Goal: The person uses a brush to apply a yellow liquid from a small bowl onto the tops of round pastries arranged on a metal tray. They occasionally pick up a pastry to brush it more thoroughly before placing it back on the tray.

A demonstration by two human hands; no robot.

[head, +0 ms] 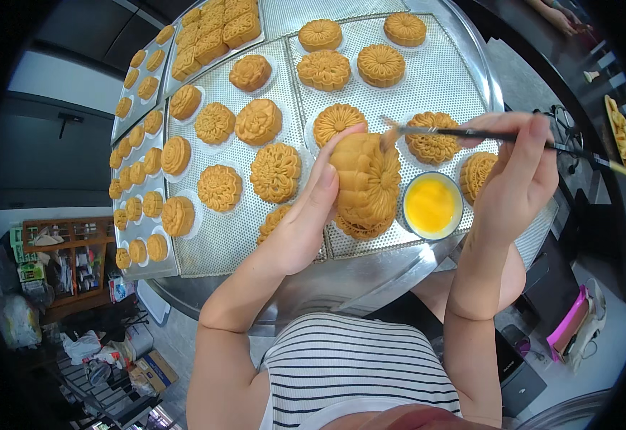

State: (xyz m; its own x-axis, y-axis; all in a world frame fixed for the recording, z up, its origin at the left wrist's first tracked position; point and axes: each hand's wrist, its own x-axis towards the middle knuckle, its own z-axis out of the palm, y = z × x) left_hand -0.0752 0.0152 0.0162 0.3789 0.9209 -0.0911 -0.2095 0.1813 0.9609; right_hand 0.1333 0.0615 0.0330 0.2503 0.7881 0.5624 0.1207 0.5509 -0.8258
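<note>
My left hand (310, 220) grips a large molded mooncake (366, 177), tilted so its fluted side and flower-patterned top show. In my right hand (517, 172) is a thin dark-handled brush (452, 132), its bristles at the upper edge of that mooncake. A small bowl of yellow liquid, apparently beaten egg (430, 206), stands just right of the held mooncake on a perforated metal tray (248, 236). Another mooncake (364, 228) lies partly hidden beneath the held one. Around my hands, patterned mooncakes (275, 172) sit on the trays, many on white paper rounds.
The trays rest on a round metal table (313, 287) with a raised shiny rim. Square mooncakes (210, 32) are packed together at the far left. Another person's hand (560, 19) shows at the top right. A wooden shelf unit (71, 258) and bags stand at left.
</note>
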